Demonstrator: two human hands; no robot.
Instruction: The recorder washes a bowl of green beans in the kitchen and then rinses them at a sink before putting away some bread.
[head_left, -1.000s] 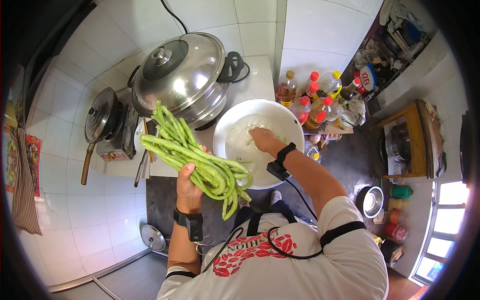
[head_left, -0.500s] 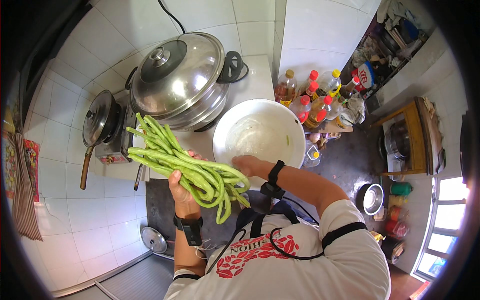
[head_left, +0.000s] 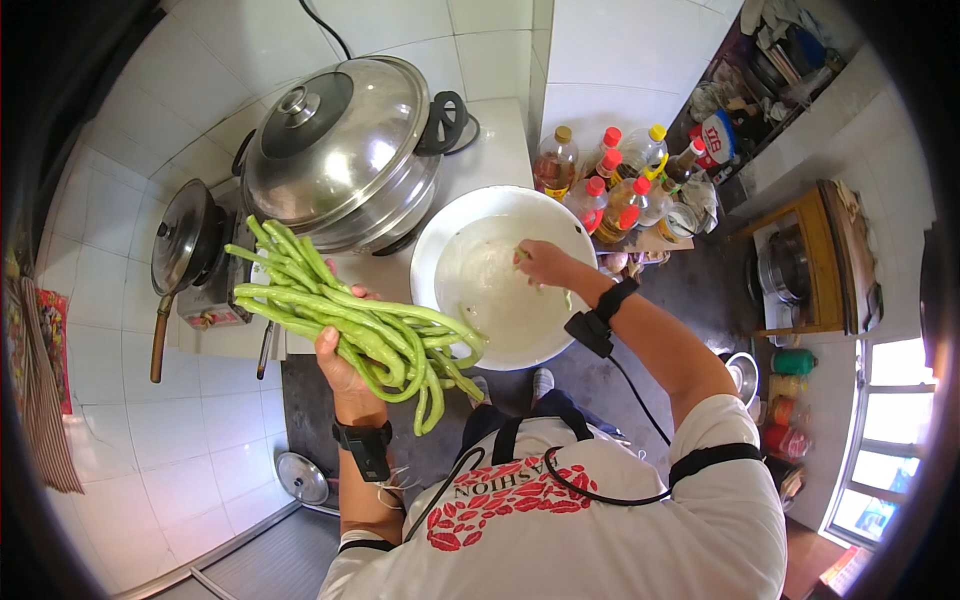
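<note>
A thick bunch of long green beans [head_left: 372,322] rests in my left hand [head_left: 343,372], its fingers wrapped round the middle. The bean ends stick out to the left, while the looped ends hang at the right beside the white basin [head_left: 436,245]. Over the inside of that basin is my right hand [head_left: 553,264], fingers pinched on a small green bean piece [head_left: 521,254]. Shallow water appears to lie in the basin, with a few small green bits in it.
A large lidded steel steamer pot [head_left: 340,150] stands behind the beans. To its left, a lidded pan [head_left: 187,235] sits on a gas stove [head_left: 215,298]. Several red- and yellow-capped bottles [head_left: 611,190] crowd beyond the basin's right rim. A metal lid [head_left: 301,478] leans low at the left wall.
My right hand has moved away from the bean bunch, rightward and farther over the basin. My left hand still holds the bunch, and the whole view has shifted slightly.
</note>
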